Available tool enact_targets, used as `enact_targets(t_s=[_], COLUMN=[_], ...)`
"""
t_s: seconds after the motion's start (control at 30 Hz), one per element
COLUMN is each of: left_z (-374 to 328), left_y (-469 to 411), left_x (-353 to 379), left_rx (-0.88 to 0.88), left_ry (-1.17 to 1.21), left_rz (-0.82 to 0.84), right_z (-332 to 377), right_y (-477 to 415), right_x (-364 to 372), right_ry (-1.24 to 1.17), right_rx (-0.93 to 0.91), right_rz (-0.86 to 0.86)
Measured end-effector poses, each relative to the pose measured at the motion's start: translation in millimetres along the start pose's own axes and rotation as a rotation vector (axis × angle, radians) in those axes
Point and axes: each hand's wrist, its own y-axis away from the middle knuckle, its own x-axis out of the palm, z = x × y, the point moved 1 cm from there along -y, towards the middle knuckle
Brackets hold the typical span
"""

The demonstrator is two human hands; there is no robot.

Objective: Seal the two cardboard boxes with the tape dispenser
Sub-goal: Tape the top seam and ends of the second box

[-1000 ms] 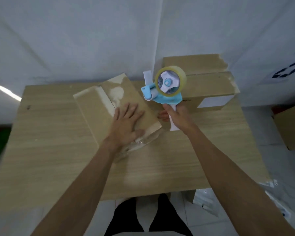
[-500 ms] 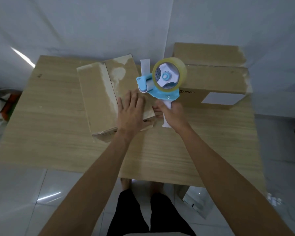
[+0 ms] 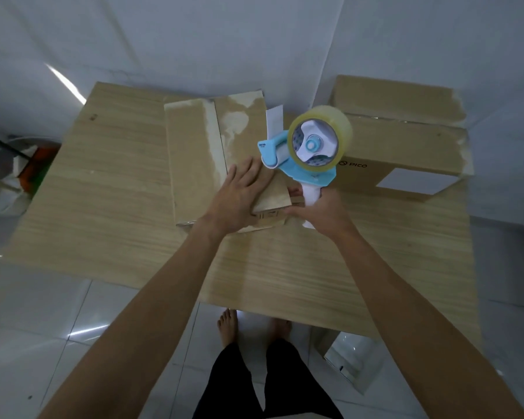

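A flat cardboard box [image 3: 194, 152] lies on the wooden table [image 3: 109, 182], its two top flaps closed along a pale seam. My left hand [image 3: 238, 198] presses flat on its near right corner. My right hand [image 3: 321, 211] grips the white handle of a blue tape dispenser [image 3: 309, 149] with a clear tape roll, held upright just right of that box. A white strip sticks up behind the dispenser. A larger cardboard box [image 3: 406, 146] marked PICO stands at the back right with a white label on its side.
The table's near edge runs across the middle of the view; my bare feet [image 3: 229, 325] stand on white tiles below it. A white bag or carton [image 3: 351, 361] sits under the table's right corner. Clutter [image 3: 31, 164] lies on the floor at the left.
The view has pulled back and tilted down, showing my feet. My left hand slid to the box's near right corner. The dispenser stays upright beside the box.
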Motion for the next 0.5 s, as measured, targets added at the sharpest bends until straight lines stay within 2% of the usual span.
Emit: enact_targets(t_s=[0.07,0.1,0.2,0.23,0.27,0.37,0.43,0.5], left_z=[4.8,9.3,31.5,40.3,48.4,61.5,61.2,59.7], left_y=[14.1,27.0,81.0,100.4,116.6,140.4,141.6,139.6], left_x=[-4.2,-6.8,-16.1,-18.5,-20.8,-17.9,-14.6,-10.9], left_rx=[-0.054,-0.088,-0.225,-0.311,-0.407,-0.621,-0.633,-0.614], left_ry=[0.05,0.094,0.272,0.311,0.36,0.743,0.974,1.001], left_rz=[-0.053,-0.133,-0.576,-0.672,-0.692,-0.488,-0.439,-0.472], right_z=[2.6,4.7,14.2,18.7,24.4,46.8,65.0,77.7], right_y=[3.4,4.9,9.4,10.4,10.7,6.4,2.0,-1.5], right_x=[3.9,5.4,7.6,8.4,10.1,21.6,37.4,60.0], right_ry=[0.035,0.044,0.021,0.016,0.013,0.022,0.021,0.033], right_rx=[-0.015,-0.018,0.006,-0.004,-0.03,-0.139,-0.179,-0.187], right_rz=[0.015,0.02,0.002,-0.026,-0.064,-0.159,-0.167,-0.127])
